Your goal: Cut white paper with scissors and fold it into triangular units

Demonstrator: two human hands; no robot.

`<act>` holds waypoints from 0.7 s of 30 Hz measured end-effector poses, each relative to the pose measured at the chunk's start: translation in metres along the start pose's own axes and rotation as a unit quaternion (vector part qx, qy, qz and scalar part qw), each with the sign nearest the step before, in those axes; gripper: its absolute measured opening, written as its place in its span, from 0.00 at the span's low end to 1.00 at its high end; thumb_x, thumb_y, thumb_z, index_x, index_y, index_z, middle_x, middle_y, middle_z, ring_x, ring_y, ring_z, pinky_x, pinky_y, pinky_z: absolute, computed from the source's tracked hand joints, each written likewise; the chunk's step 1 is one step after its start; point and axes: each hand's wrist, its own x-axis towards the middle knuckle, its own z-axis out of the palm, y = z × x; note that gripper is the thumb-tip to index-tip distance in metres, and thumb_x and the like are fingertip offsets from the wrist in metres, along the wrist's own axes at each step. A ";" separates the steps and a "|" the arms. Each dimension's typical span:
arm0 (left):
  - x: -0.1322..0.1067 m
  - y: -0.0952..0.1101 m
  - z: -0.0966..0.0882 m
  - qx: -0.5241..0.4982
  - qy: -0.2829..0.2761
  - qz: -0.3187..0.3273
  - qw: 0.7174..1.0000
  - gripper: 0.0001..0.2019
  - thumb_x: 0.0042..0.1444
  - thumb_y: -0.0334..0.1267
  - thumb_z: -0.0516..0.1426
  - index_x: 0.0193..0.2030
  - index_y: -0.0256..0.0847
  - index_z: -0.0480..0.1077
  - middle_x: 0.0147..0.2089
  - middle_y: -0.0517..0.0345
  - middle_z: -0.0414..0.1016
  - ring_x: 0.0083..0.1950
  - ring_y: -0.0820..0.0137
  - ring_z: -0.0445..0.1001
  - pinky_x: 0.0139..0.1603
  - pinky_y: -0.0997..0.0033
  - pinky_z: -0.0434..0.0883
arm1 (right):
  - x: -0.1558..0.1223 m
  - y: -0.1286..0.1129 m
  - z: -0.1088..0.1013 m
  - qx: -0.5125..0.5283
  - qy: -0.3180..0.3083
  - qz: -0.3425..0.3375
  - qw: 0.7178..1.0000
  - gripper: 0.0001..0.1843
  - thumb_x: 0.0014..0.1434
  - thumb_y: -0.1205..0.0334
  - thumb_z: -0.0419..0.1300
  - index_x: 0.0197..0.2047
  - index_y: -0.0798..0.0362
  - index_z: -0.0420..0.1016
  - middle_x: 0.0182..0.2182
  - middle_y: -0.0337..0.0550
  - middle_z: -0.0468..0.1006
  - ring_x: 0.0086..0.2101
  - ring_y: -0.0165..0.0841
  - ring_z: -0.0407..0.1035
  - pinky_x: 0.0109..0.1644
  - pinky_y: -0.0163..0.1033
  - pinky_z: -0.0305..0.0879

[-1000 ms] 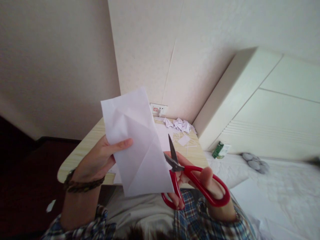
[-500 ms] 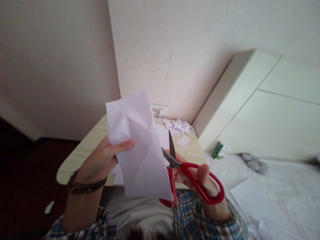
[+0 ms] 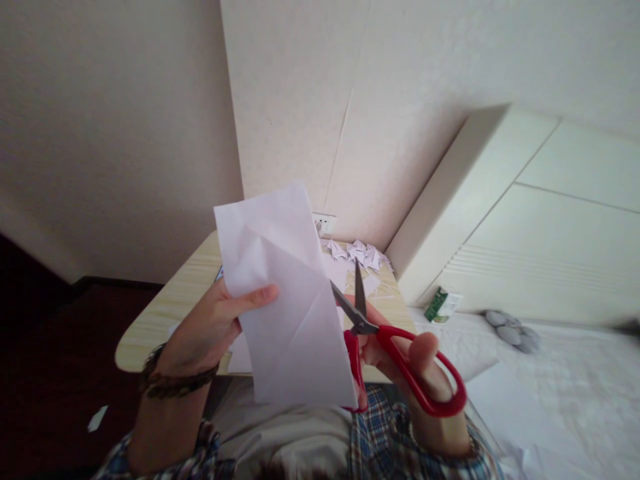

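Note:
A creased white sheet of paper (image 3: 295, 327) is pinched in my left hand (image 3: 210, 327), the thumb lying across its front and the other fingers behind it. A dark beaded bracelet circles that wrist. My right hand (image 3: 425, 367) grips red-handled scissors (image 3: 367, 327), thumb through the upper loop. Their blades are spread apart and point upward, close to the sheet's right edge. One blade tip meets or passes behind that edge; I cannot tell which. The lower loop is partly hidden by the paper.
Folded paper pieces (image 3: 357, 253) and thin scraps lie on the far right of the wooden table (image 3: 165, 313). A wall socket (image 3: 325, 222) is behind it. On the bed (image 3: 565, 373) at right are a green-and-white carton (image 3: 443, 303), a grey rounded object (image 3: 510, 330) and white sheets (image 3: 510, 400).
Both hands, with the paper and the scissors, have shifted slightly to the right. The scissor blades stay spread, and both grips look the same.

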 end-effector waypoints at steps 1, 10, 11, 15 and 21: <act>0.000 0.000 0.001 -0.002 0.001 0.000 1.000 0.20 0.30 0.32 0.76 0.34 0.39 0.79 0.31 0.56 0.86 0.35 0.63 0.82 0.32 0.77 0.76 | 0.001 0.001 0.000 0.000 0.009 -0.027 1.000 0.55 0.48 0.16 0.44 0.64 0.50 0.62 0.25 0.38 0.74 0.22 0.34 0.69 0.28 0.41 0.69; -0.001 0.001 0.005 -0.003 -0.022 -0.030 0.999 0.18 0.29 0.37 0.77 0.30 0.39 0.81 0.27 0.57 0.84 0.28 0.68 0.79 0.29 0.76 0.76 | 0.013 0.002 -0.001 -0.033 0.011 -0.115 0.993 0.44 0.56 0.22 0.44 0.62 0.46 0.66 0.25 0.38 0.73 0.21 0.34 0.68 0.28 0.42 0.69; -0.001 0.001 0.006 -0.005 -0.022 -0.030 0.999 0.18 0.28 0.37 0.77 0.30 0.39 0.81 0.27 0.58 0.84 0.27 0.68 0.80 0.29 0.77 0.76 | 0.012 0.002 -0.001 -0.031 0.007 -0.118 0.993 0.45 0.57 0.22 0.43 0.63 0.47 0.64 0.24 0.38 0.73 0.21 0.34 0.68 0.27 0.41 0.69; -0.002 -0.001 0.005 -0.011 -0.024 -0.035 0.999 0.17 0.29 0.37 0.77 0.30 0.41 0.82 0.29 0.59 0.85 0.28 0.68 0.80 0.29 0.77 0.77 | 0.016 0.005 0.002 -0.009 0.018 -0.117 0.993 0.45 0.57 0.23 0.44 0.61 0.49 0.64 0.27 0.40 0.74 0.24 0.35 0.70 0.28 0.41 0.68; 0.000 -0.004 0.003 -0.006 -0.027 -0.026 0.999 0.16 0.32 0.38 0.76 0.31 0.41 0.82 0.30 0.56 0.85 0.28 0.66 0.80 0.30 0.75 0.77 | 0.024 0.003 0.000 -0.015 0.020 -0.114 0.993 0.49 0.55 0.20 0.43 0.64 0.51 0.59 0.27 0.40 0.74 0.21 0.34 0.69 0.26 0.41 0.68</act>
